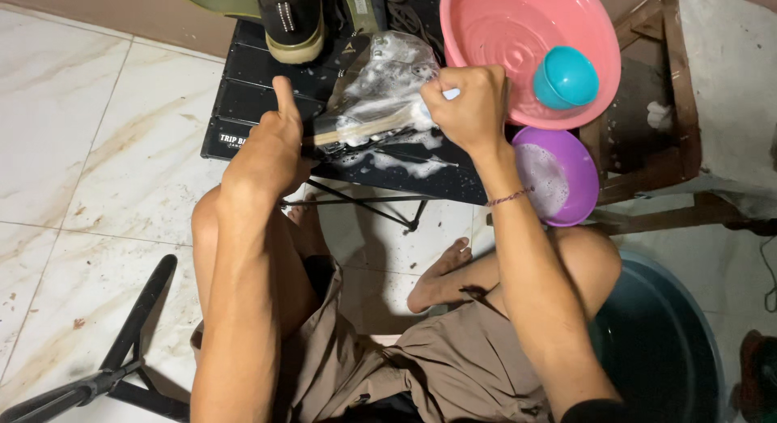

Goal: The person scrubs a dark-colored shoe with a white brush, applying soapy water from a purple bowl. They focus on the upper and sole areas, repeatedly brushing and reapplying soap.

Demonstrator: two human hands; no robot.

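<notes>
At the left, bare marble-patterned floor tiles and the black legs of a folding stand are seen. The left hand is laid on the near edge of a low black slatted table, thumb raised; its fingers are curled against the end of a soapy shoe, though how firmly that end is gripped cannot be told. The shoe lies on its side on the table, thickly coated in white foam, so it is judged to be slippery and water-heavy, with a soft upper that would give under pressure and a stiffer pale sole; a hold at the sole edge or heel is judged the surest. A second, dry dark shoe stands upright behind it. The right hand is clenched around a scrub brush with a pale wooden handle, pressed onto the foamy shoe. Further right, a pink basin holding a teal cup and a purple bowl of suds are seen on a wooden chair.
</notes>
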